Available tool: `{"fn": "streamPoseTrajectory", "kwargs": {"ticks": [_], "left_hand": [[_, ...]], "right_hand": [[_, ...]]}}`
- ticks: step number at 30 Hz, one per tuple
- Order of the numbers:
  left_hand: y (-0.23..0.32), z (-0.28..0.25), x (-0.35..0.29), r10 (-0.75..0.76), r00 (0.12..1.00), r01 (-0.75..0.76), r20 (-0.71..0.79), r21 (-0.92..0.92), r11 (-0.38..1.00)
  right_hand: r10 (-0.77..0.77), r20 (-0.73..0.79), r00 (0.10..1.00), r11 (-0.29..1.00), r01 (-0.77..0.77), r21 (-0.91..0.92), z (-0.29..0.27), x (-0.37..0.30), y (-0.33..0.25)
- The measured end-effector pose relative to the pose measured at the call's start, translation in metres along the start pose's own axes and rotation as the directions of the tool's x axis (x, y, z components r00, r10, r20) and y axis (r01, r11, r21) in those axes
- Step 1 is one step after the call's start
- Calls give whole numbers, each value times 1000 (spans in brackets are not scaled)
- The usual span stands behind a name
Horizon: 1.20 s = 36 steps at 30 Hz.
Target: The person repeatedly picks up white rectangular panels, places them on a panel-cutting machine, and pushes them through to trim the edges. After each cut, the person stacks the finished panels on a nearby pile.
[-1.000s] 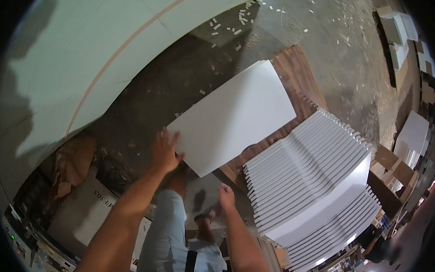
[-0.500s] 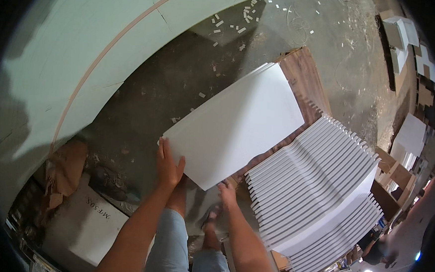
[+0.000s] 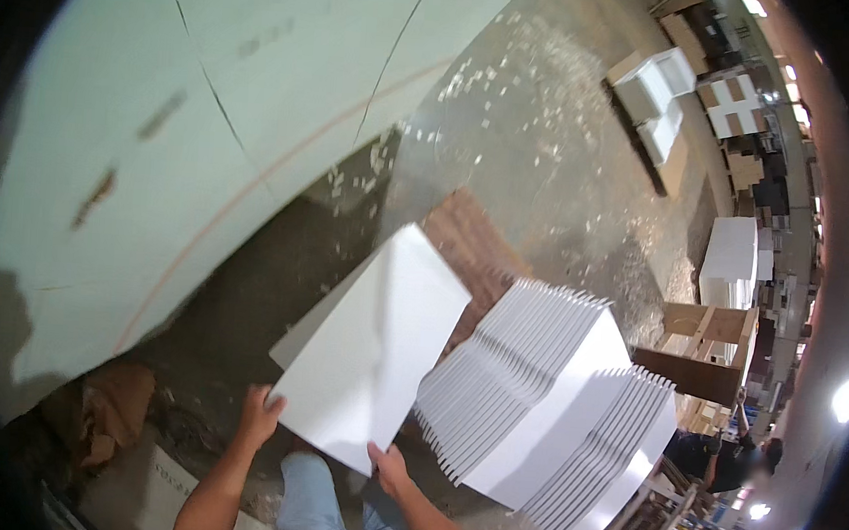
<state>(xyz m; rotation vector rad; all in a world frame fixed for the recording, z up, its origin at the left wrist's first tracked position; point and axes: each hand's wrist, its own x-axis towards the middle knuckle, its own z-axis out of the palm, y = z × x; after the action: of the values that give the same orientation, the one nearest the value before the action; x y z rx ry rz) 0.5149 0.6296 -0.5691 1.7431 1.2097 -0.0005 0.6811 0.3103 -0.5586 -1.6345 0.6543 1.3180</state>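
A flat white panel (image 3: 376, 349) is tilted up in front of me, its far end raised. My left hand (image 3: 260, 417) is closed on its left near corner, with the thumb on top. At the right end of the same near edge, my right hand (image 3: 390, 465) grips the panel, fingers partly hidden under it. Beneath the panel's left side another white sheet (image 3: 316, 319) shows. Close to the right stands a stepped stack of white panels (image 3: 506, 367), their edges fanned in rows.
A brown wood-grain board (image 3: 480, 231) lies beyond the panel. A large pale green surface (image 3: 159, 152) curves across the left. White scraps litter the grey floor (image 3: 541, 107). Crumpled brown paper (image 3: 116, 411) sits at lower left; a wooden frame (image 3: 701, 350) and another person (image 3: 709, 462) are at right.
The white panel has been lifted and tilted off the wood-grain board, moving nearer me and to the left. Both hands moved with it, and my left hand went from lying flat to gripping. The view has turned.
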Motion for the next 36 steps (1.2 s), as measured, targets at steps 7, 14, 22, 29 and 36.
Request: {"fn": "streamPoseTrajectory", "kwargs": {"ticks": [7,14,22,29,36], "left_hand": [[200,-84,-138,-466,830,547,307,-612,571],[334,-5,-337,-328,848,473,417,-874,110],[339,16,-490,-217,937,212,273,-939,-270],[259,-25,-549,-586,612,-669,-532,-743,-25],[138,-13,-705,-909,240,-945,-339,-295,-139]], "right_hand": [[-40,368,929,735,-222,640,-57,-203,-97],[-157,563,812,972,25,234,-31,-316,-150],[-138,803,579,813,530,-243,-56,-455,-174],[-113,978,173,705,708,-44,-46,-483,-215],[-428,866,257,403,912,-72,45,-438,-147]]}}
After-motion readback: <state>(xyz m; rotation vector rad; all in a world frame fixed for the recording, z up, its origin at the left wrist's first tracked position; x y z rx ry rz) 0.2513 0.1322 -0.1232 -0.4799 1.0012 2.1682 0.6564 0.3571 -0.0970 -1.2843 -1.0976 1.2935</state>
